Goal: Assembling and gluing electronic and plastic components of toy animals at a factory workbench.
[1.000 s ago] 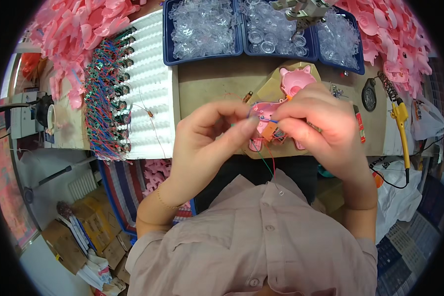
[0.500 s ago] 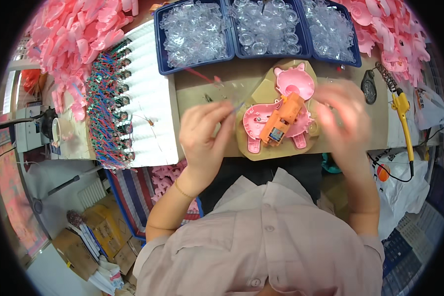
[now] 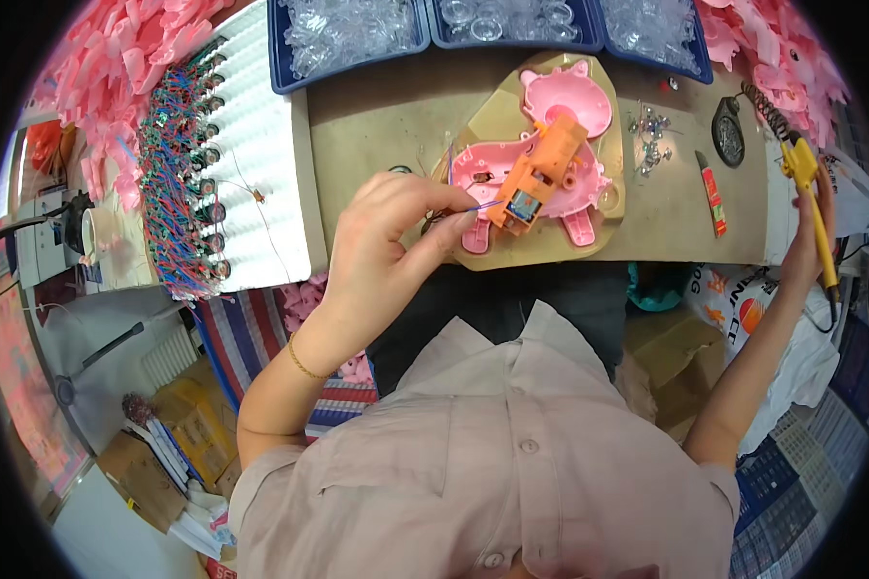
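Observation:
My left hand (image 3: 401, 227) pinches a thin blue wire (image 3: 486, 206) between thumb and forefinger, beside the lower end of an orange plastic mechanism (image 3: 547, 166). That mechanism, with a small circuit board showing in its opening, lies across a pink animal-shaped toy shell half (image 3: 571, 96), inner side up. Under the shell is a tan shaped fixture board (image 3: 603, 174). At the far right, my right hand (image 3: 807, 236) is closed around the yellow handle of a soldering iron (image 3: 799, 166), beside its coiled spring holder (image 3: 768, 115). Part of its grip is hidden behind the handle.
Blue trays (image 3: 425, 34) of clear plastic parts line the back. A white ridged tray (image 3: 272, 183) bears wired components (image 3: 179, 183) at left. Pink parts heap up at both back corners. A red-handled knife (image 3: 713, 198) and small metal pieces (image 3: 650, 135) lie right of the fixture.
My right hand has moved from beside the toy shell out to the soldering iron and taken hold of it. My left hand has brought the wire to the orange mechanism. The view has shifted.

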`<action>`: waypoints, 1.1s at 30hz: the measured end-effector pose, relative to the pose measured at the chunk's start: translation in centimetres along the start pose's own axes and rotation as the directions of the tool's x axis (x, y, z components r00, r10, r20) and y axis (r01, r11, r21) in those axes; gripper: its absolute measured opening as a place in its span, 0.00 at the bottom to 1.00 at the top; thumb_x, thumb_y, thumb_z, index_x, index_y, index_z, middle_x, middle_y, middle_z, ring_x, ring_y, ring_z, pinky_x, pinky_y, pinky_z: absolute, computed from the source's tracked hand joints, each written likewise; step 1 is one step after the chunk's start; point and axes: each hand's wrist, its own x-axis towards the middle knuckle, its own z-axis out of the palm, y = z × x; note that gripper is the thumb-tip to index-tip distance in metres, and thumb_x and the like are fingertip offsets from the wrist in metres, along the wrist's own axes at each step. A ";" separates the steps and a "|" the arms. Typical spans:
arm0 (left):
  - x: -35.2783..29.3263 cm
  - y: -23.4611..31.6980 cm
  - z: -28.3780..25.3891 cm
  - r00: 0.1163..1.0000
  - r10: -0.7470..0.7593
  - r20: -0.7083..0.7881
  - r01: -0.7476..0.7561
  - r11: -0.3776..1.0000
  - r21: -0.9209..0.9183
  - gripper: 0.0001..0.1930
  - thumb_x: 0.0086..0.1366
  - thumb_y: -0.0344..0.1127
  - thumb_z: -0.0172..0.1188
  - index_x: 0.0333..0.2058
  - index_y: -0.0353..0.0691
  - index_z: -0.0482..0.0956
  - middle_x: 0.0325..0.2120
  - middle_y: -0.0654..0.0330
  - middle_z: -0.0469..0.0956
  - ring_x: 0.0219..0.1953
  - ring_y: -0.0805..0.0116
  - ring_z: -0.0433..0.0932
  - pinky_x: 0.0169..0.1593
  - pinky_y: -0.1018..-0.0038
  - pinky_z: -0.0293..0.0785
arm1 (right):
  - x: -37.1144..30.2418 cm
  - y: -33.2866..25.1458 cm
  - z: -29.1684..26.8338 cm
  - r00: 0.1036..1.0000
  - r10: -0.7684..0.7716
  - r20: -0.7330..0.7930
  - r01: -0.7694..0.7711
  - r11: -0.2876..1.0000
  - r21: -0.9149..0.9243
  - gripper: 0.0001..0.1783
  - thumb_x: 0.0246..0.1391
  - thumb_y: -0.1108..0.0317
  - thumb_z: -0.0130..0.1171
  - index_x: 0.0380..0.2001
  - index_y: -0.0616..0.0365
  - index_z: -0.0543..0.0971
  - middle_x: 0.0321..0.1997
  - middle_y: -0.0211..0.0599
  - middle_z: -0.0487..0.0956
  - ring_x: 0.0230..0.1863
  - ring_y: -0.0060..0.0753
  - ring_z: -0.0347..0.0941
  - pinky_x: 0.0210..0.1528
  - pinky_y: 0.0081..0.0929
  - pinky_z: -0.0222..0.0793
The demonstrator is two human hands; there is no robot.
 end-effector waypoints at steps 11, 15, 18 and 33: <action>-3.1 -0.7 4.2 0.986 0.055 -0.154 -0.046 0.997 0.061 0.05 0.51 0.30 0.66 0.27 0.41 0.80 0.25 0.65 0.76 0.34 0.64 0.71 0.41 0.71 0.63 | -8.2 -8.7 1.6 0.976 -0.011 -0.218 0.036 0.993 0.109 0.22 0.61 0.70 0.49 0.56 0.71 0.64 0.53 0.58 0.71 0.53 0.44 0.73 0.55 0.35 0.70; -3.5 -0.7 4.2 0.986 0.021 -0.166 -0.019 1.000 0.016 0.05 0.51 0.30 0.66 0.27 0.41 0.80 0.24 0.64 0.75 0.33 0.64 0.70 0.41 0.71 0.64 | -15.6 -11.1 2.1 0.998 -0.018 -0.062 0.036 0.954 0.299 0.29 0.59 0.64 0.54 0.58 0.67 0.60 0.55 0.59 0.69 0.54 0.48 0.71 0.55 0.42 0.70; -4.0 -0.4 5.0 0.976 -0.054 -0.213 0.047 0.998 -0.038 0.04 0.51 0.30 0.66 0.26 0.40 0.79 0.24 0.63 0.75 0.33 0.64 0.70 0.39 0.71 0.64 | -17.5 -12.0 3.1 0.975 -0.190 0.117 0.141 0.930 0.338 0.32 0.54 0.65 0.59 0.58 0.63 0.58 0.54 0.60 0.69 0.49 0.49 0.72 0.47 0.42 0.72; -3.9 -0.6 5.0 0.973 0.024 -0.229 -0.021 1.000 0.014 0.04 0.55 0.30 0.64 0.27 0.38 0.77 0.25 0.63 0.75 0.33 0.67 0.67 0.39 0.74 0.62 | -16.5 -13.6 7.0 0.622 -0.568 0.539 0.307 0.810 0.500 0.36 0.41 0.73 0.71 0.53 0.53 0.64 0.51 0.64 0.71 0.35 0.48 0.79 0.30 0.31 0.75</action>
